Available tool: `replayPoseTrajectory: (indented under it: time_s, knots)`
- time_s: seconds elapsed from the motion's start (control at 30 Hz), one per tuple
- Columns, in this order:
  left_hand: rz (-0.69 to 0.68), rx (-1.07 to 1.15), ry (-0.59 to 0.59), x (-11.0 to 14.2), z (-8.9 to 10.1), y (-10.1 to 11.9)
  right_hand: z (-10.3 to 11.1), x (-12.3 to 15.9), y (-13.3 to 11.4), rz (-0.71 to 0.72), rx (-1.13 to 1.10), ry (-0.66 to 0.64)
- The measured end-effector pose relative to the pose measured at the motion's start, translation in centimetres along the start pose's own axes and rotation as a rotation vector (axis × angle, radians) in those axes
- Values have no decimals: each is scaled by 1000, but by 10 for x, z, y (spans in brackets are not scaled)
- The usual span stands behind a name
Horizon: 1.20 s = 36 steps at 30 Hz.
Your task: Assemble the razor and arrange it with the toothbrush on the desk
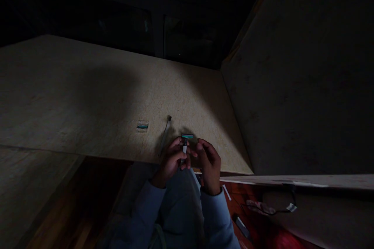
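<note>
My left hand is closed around the handle of a razor, just above the table's near edge. The razor stands head up, its wide blade head with a teal strip facing away from me. Close by on the right, my right hand has its thumb and fingers curled together beside the razor. Whatever those fingertips may hold is too small and dark to make out. Left of the hands lies a thin stick with a dark head, like a toothbrush. Farther left is a small clear case with a teal-and-dark razor cartridge inside.
The pale table meets a dark panel on the right and dark window-like frames at the back. Below on the right, a white strip and a grey oblong thing lie on the reddish floor.
</note>
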<state>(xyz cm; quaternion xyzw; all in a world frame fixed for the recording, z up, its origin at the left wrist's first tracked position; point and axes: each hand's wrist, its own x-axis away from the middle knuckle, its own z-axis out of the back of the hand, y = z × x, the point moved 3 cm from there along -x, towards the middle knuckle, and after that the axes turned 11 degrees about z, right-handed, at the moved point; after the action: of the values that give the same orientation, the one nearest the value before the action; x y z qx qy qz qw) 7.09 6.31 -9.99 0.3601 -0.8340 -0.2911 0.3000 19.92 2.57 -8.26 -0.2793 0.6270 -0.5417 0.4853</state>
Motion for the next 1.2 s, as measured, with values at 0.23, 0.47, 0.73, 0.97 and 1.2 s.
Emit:
replayPoseTrajectory:
  time_s: [0.23, 0.47, 0.73, 0.97, 1.2]
  knots:
    - [-331, -165, 258, -2, -5, -4, -19, -13, -42, 15, 38, -93]
    - [-385, -199, 327, -3, 1, -17, -26, -19, -43, -58, -16, -15]
    - [-149, -109, 188, -1, 0, -5, -23, -8, -25, -200, -467, -161]
    - [-49, -56, -4, 3, 0, -2, -19, -2, -21, -247, -633, -269]
    - [-85, -159, 5, 5, -2, 2, -17, -1, -19, -248, -658, -308]
